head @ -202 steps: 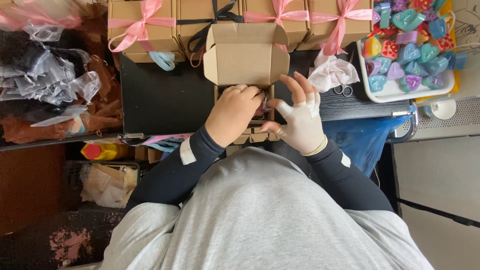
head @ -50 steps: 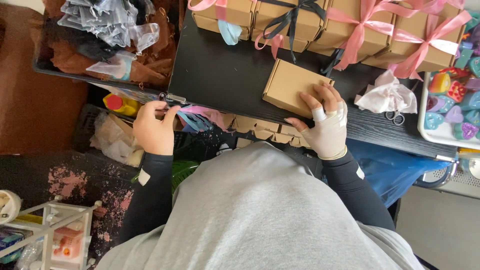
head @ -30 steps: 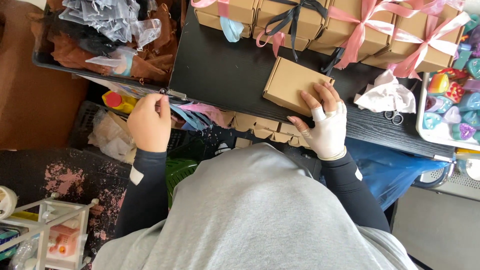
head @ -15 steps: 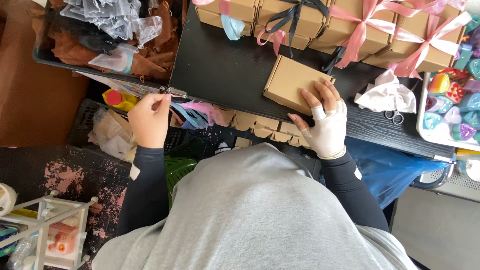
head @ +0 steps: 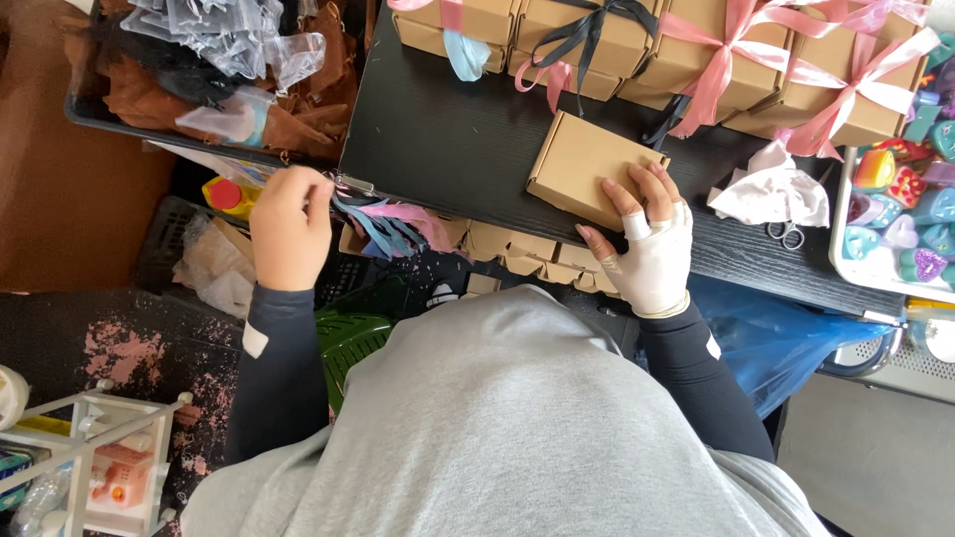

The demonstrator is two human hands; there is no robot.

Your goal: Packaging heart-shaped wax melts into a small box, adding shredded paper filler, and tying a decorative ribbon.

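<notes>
Cardboard box (head: 587,179) under right hand (head: 647,249)

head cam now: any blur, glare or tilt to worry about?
Head view: even, soft light, no hard shadows; faint sheen on the black wooden table. The left hand at the pink and blue ribbons looks slightly soft; the white-gloved right hand on the plain brown cardboard box is sharp. Frame is tilted.

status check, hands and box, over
Left hand at the hanging ribbons, grip unclear. Right hand flat on the closed box, open. Scissors and cloth beside it.
</notes>
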